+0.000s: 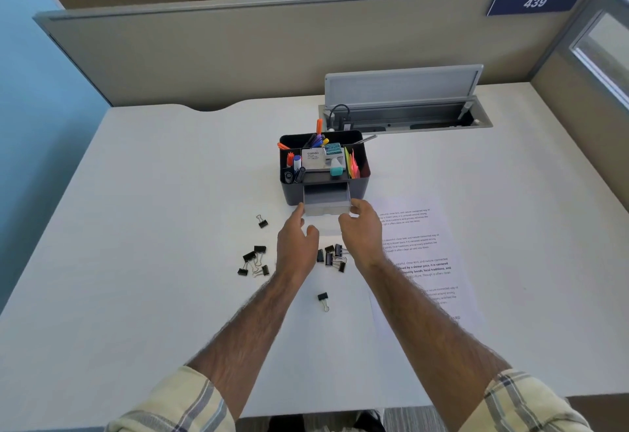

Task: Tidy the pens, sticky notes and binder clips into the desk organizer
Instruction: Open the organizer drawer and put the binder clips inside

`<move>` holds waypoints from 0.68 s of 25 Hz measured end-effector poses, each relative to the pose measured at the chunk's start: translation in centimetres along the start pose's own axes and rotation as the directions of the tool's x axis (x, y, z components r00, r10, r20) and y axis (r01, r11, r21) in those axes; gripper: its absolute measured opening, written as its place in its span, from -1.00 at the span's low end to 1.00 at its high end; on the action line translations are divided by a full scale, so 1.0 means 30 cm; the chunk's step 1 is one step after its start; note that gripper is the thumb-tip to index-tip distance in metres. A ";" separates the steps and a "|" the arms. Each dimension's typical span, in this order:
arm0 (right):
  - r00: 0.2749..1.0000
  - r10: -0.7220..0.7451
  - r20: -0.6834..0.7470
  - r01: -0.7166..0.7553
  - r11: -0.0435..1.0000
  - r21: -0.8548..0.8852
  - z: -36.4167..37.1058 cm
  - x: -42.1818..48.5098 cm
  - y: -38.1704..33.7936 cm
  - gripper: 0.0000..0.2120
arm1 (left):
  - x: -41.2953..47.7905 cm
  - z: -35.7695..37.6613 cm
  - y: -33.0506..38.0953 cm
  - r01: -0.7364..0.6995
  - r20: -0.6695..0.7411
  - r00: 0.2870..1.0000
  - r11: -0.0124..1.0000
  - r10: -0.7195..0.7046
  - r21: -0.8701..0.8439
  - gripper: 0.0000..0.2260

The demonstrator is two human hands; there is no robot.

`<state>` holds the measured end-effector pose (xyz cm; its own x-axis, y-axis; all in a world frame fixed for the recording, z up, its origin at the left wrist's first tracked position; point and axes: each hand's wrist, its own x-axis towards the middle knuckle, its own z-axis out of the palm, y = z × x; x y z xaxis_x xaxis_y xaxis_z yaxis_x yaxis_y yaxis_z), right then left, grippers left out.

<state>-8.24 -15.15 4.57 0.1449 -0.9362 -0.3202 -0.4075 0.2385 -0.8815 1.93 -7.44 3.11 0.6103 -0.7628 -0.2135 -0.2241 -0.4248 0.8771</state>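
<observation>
We see a white desk (136, 193), near edge cut off by the frame. A printed sheet (422, 254) lies R of centre, its L edge hidden under the R forearm; txt too small to read. The dark organizer (291, 193) sits mid-desk, its drawer (326, 198) pulled out toward the person. L hand (296, 244): fingers fairly straight, tips touching the drawer's L front corner, thumb apart. R hand (362, 230): thumb and curled fingers clamped on the drawer's R front corner. Loose binder clips (254, 263) lie on the desk in front of the organizer, some partly hidden btwn the wrists. In the back compartment stand pens (318, 140); sticky notes (354, 166) stand upright in the R compartment. Small items in the middle section: we can't ID them.
</observation>
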 end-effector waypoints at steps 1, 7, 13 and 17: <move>1.000 -0.002 0.000 0.002 1.000 -0.001 0.001 0.000 0.004 -0.52 | -0.003 0.001 0.002 0.003 0.001 1.000 1.000 -0.003 -0.004 -0.49; 0.999 -0.030 -0.039 0.029 0.999 -0.032 -0.027 -0.001 0.016 -0.53 | -0.018 -0.010 0.015 0.022 0.011 1.000 1.000 -0.022 -0.004 -0.51; 0.969 -0.142 0.204 0.218 0.880 -0.421 -0.090 -0.027 0.099 -0.63 | -0.048 -0.155 -0.118 -0.065 -0.109 0.990 0.971 0.092 0.229 -0.62; 0.917 -0.147 0.372 0.377 0.629 -0.680 -0.070 -0.071 0.157 -0.58 | -0.116 -0.279 -0.332 0.005 -0.119 0.991 0.891 0.055 0.454 -0.51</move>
<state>-12.36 -12.58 1.82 0.5278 -0.7972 -0.2931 -0.8149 -0.3779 -0.4395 8.40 3.52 -1.29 0.6830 -0.7217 -0.1125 -0.5417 -0.6038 0.5849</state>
